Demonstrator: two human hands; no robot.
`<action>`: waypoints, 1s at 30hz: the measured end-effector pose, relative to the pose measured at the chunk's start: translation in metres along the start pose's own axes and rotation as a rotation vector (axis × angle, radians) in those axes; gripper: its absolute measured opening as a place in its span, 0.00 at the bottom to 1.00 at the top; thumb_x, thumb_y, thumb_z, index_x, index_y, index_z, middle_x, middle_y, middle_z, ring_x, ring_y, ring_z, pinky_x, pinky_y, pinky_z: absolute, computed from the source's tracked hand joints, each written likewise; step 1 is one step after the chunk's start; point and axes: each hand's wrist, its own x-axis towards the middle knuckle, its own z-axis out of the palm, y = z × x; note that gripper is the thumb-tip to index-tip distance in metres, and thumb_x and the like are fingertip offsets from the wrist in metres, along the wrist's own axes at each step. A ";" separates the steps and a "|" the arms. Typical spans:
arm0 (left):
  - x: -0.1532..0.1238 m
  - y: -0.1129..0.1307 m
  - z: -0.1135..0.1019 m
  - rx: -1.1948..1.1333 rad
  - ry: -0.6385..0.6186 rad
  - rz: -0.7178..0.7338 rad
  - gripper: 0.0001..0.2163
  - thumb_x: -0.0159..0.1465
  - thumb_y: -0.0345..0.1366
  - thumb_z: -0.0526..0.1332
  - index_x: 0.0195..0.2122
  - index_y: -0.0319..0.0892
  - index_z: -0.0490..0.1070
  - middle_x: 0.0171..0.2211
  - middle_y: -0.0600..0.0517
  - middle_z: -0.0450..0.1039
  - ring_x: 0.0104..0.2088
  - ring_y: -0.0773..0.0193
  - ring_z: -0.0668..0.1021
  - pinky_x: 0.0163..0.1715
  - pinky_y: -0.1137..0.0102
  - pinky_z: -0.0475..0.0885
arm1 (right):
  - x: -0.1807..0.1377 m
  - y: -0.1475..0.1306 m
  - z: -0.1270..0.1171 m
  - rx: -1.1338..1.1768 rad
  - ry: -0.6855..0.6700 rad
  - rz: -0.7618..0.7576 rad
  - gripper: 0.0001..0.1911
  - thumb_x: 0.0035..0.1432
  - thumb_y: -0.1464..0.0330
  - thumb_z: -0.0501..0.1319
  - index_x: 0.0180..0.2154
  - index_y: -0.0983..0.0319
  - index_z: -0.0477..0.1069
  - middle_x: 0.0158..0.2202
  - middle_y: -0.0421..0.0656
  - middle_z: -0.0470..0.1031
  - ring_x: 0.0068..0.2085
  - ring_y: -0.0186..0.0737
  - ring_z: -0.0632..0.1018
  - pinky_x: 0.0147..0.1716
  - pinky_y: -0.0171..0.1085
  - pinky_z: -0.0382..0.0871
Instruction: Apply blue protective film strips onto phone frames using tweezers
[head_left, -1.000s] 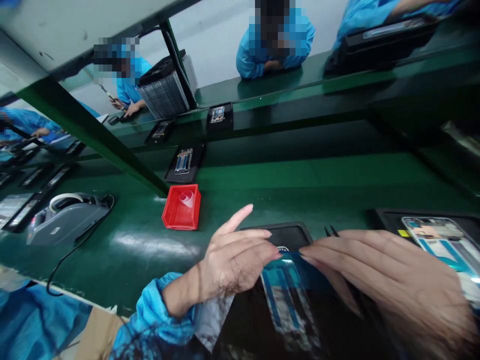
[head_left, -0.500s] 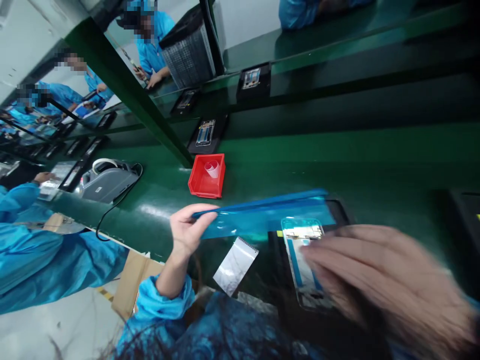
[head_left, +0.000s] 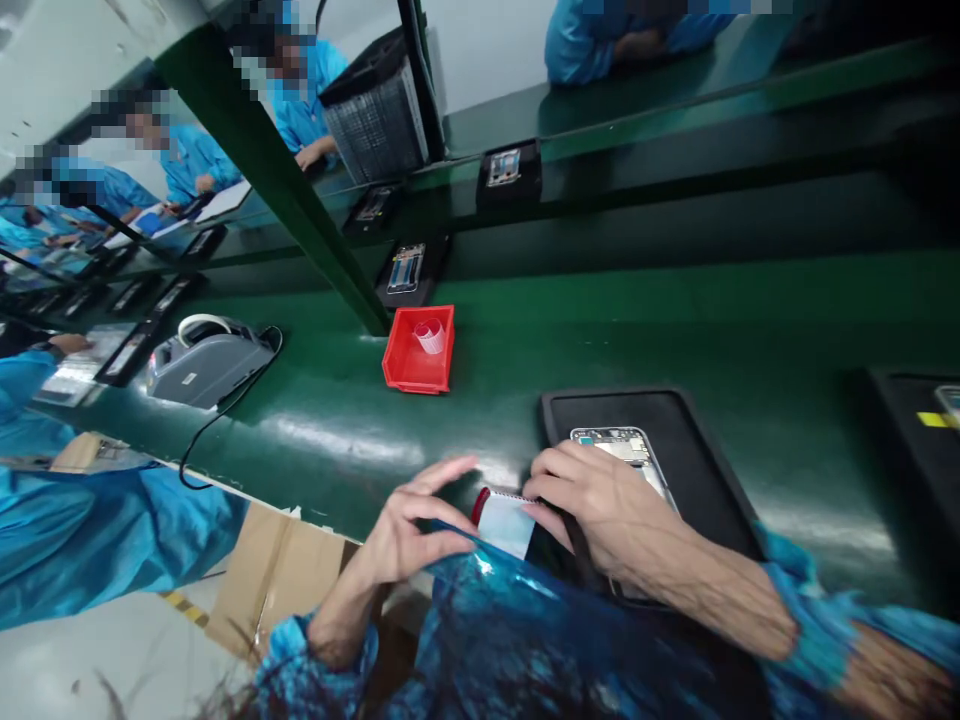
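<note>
My left hand (head_left: 405,530) pinches a corner of a sheet of blue plastic film (head_left: 495,570), its upper finger stretched out above the thumb. The film hangs low across my front. Beside it, a small white label sheet (head_left: 506,527) with a curled red edge lies between my hands. My right hand (head_left: 600,500) is closed at the sheet's right edge, thumb below and fingers above. Beyond that hand, an opened phone (head_left: 626,445) rests in a black tray (head_left: 690,450), partly covered by my wrist and fingers.
A red bin (head_left: 405,375) with a curled label strip stands ahead. To the left is a grey tape dispenser (head_left: 217,370) with a trailing cable. Black trays with phones line the green bench, one at far right (head_left: 885,430). A green post (head_left: 300,215) slants across; co-workers sit nearby.
My left hand has brought the blue film down and toward me, off the phone. My right hand has moved left from the phone to the white sheet, whose red edge now shows curled.
</note>
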 end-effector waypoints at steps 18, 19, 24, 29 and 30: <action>0.082 0.017 0.059 -0.024 0.075 0.071 0.10 0.53 0.38 0.76 0.37 0.51 0.86 0.37 0.49 0.88 0.39 0.54 0.88 0.42 0.69 0.84 | -0.079 0.059 -0.108 0.353 0.253 0.315 0.04 0.62 0.65 0.63 0.36 0.49 0.76 0.30 0.37 0.82 0.31 0.41 0.83 0.28 0.35 0.81; 0.084 0.017 0.060 -0.019 0.082 0.063 0.09 0.53 0.38 0.76 0.36 0.51 0.86 0.36 0.49 0.88 0.38 0.54 0.89 0.41 0.69 0.84 | -0.081 0.063 -0.106 0.364 0.257 0.309 0.05 0.63 0.66 0.62 0.36 0.48 0.76 0.29 0.36 0.81 0.30 0.40 0.83 0.27 0.35 0.80; 0.088 0.020 0.063 0.003 0.150 0.007 0.04 0.57 0.40 0.72 0.32 0.48 0.86 0.30 0.48 0.88 0.31 0.55 0.88 0.31 0.69 0.84 | -0.087 0.079 -0.097 0.305 0.289 0.345 0.16 0.58 0.55 0.66 0.48 0.46 0.75 0.40 0.41 0.84 0.39 0.49 0.85 0.37 0.42 0.85; 0.090 0.016 0.061 -0.027 0.215 -0.024 0.16 0.48 0.52 0.76 0.31 0.47 0.86 0.33 0.47 0.88 0.33 0.49 0.88 0.33 0.64 0.84 | -0.093 0.085 -0.095 0.382 0.283 0.333 0.07 0.61 0.67 0.65 0.39 0.47 0.77 0.33 0.39 0.82 0.33 0.43 0.84 0.30 0.37 0.81; 0.090 0.013 0.061 -0.037 0.238 -0.032 0.16 0.48 0.52 0.76 0.31 0.46 0.86 0.34 0.46 0.88 0.35 0.48 0.88 0.34 0.63 0.85 | -0.096 0.084 -0.097 0.390 0.328 0.382 0.06 0.62 0.67 0.63 0.38 0.47 0.77 0.33 0.39 0.82 0.33 0.44 0.84 0.29 0.38 0.81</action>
